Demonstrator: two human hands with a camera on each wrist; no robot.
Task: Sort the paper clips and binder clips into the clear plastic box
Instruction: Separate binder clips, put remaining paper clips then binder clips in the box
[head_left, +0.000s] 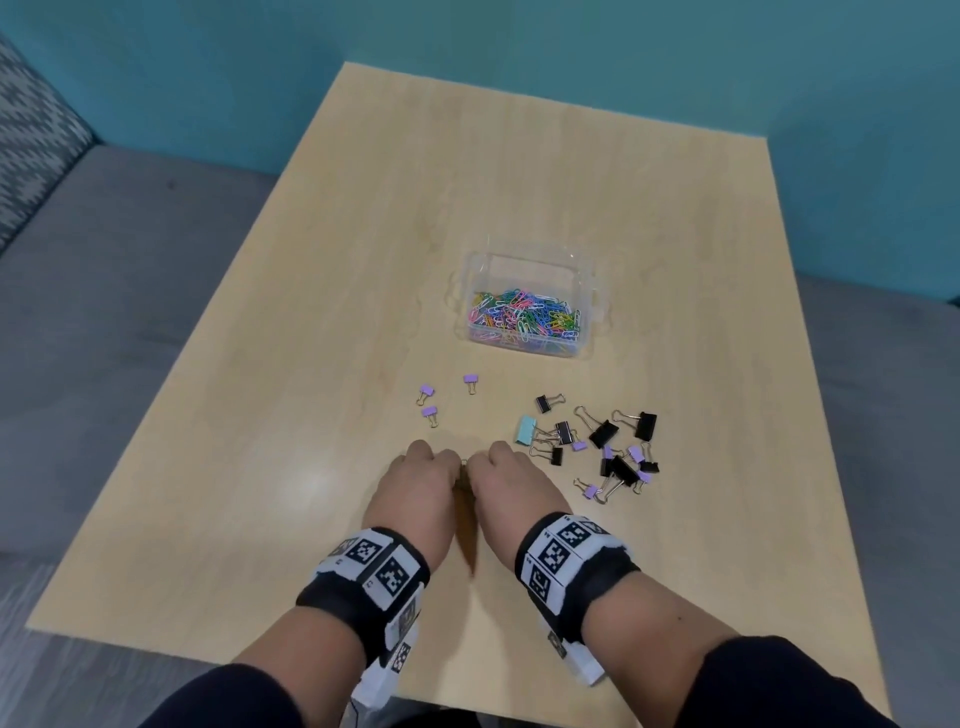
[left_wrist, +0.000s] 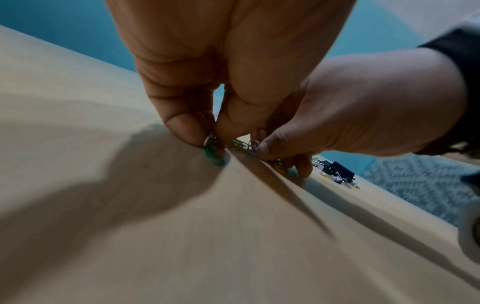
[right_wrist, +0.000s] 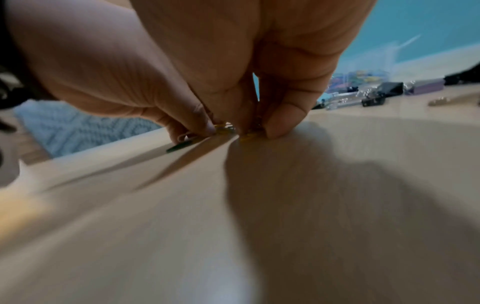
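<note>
Both hands meet knuckle to knuckle on the wooden table (head_left: 311, 364), near its front. My left hand (head_left: 431, 467) curls its fingers down and pinches paper clips against the tabletop; a green paper clip (left_wrist: 214, 156) sticks out under its fingertips. My right hand (head_left: 501, 465) does the same, pinching yellow paper clips (right_wrist: 248, 134). The clear plastic box (head_left: 530, 304), partly filled with several coloured paper clips, stands farther back. A pile of black and purple binder clips (head_left: 602, 447) lies right of my right hand. Three small purple binder clips (head_left: 428, 397) lie ahead of my left hand.
A light blue binder clip (head_left: 525, 430) lies at the left edge of the pile. A teal wall (head_left: 519, 52) stands behind the table, and a grey patterned seat (head_left: 31, 135) is at the far left.
</note>
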